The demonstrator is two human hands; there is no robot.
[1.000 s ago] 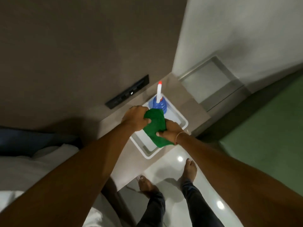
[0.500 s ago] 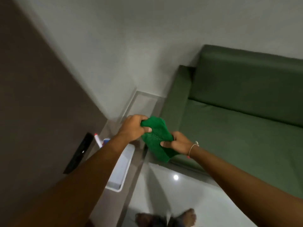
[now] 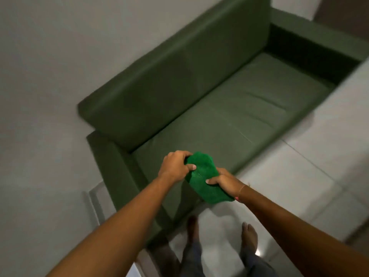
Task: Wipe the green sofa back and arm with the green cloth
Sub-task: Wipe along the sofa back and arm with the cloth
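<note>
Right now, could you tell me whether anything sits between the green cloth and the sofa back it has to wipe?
Nothing visible does. The green cloth is held by the left hand and right hand above the seat cushion, which lies bare up to the sofa back.

No text, label, brand, number or sign can be read anywhere in this view; the surfaces shown are all plain.
</note>
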